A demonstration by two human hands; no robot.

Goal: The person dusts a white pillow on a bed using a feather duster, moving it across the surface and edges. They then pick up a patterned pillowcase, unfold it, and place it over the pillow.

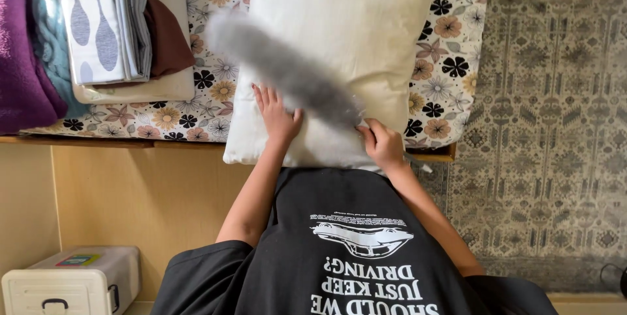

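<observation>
Fingers of the right hand [382,144] are curled around the handle end of a grey fluffy duster [287,73]; fingers of the left hand [277,116] are spread flat on a white pillow [353,21].

The duster lies across the pillow, its blurred head pointing toward 10 o'clock from the grip, and seems to brush the pillow, though the blur makes contact hard to judge. The pillow rests on a floral bedsheet [450,47] covering the mattress. At 9 o'clock of the pillow sits a stack of folded linens [108,21], with a purple blanket [19,47] beyond it. A white plastic box [72,282] stands at 7 o'clock on the floor, and a patterned rug [555,112] lies at 3 o'clock.
</observation>
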